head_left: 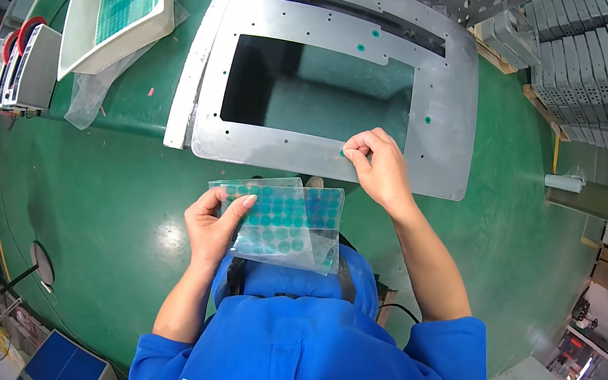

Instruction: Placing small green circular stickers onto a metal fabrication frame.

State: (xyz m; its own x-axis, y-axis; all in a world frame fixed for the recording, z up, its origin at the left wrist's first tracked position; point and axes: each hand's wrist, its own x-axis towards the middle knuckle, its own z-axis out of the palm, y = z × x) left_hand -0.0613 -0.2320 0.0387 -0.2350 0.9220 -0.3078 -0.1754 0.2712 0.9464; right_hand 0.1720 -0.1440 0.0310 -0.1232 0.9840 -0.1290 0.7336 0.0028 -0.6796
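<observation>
My left hand (212, 225) pinches a few clear sheets of round green stickers (276, 217), held in front of my body below the panel. Several rows of the green dots still sit on the sheets. A grey metal panel (309, 155) with a large rectangular opening lies ahead of me. Close to its near edge, my right hand (378, 164) has thumb and forefinger pinched together at the panel, with a small green dot sticker (343, 154) at the fingertips. More green dots are stuck on the panel, one on its right side (428, 120) and several toward the far end.
A white bin (159, 24) with green sticker sheets stands on the green bench at left, beside a plastic bag (88, 98) and rolls of red tape (26, 35). Stacked grey metal parts (600, 78) stand at the far right. A fan (42, 262) stands lower left.
</observation>
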